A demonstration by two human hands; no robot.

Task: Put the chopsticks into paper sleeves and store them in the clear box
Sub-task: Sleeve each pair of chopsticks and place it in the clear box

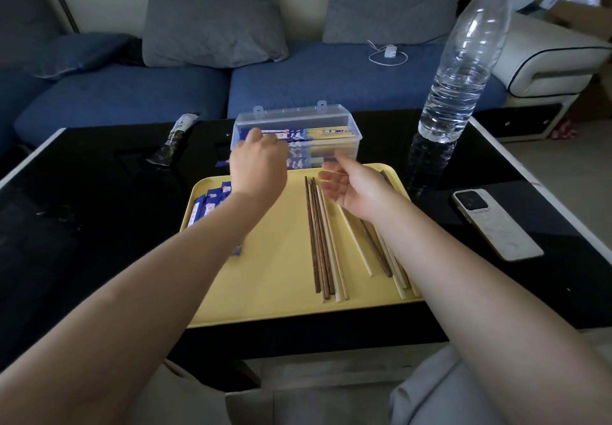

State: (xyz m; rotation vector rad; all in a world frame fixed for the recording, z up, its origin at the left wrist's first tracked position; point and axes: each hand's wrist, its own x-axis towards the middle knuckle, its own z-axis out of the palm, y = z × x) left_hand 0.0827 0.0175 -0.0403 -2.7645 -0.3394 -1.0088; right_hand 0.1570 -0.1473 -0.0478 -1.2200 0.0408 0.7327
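Observation:
A clear box (331,110) stands open on the black table behind a yellow tray (275,275); blue and yellow sleeved chopsticks lie in it. My left hand (258,166) reaches over the box's left end, its curled fingers pinching a blue sleeved pair (281,133) at the top of the box. My right hand (351,189) hovers palm-up and relaxed just in front of the box, holding nothing. Bare brown and pale chopsticks (319,242) lie on the tray's middle, more chopsticks (374,249) partly under my right forearm. Blue paper sleeves (208,206) lie on the tray's left, partly hidden by my left arm.
A tall water bottle (463,60) stands at the table's back right, with a phone (496,226) lying nearer on the right. A dark sleeve packet (174,139) lies at the back left. A blue sofa with a white cable (387,55) is behind the table.

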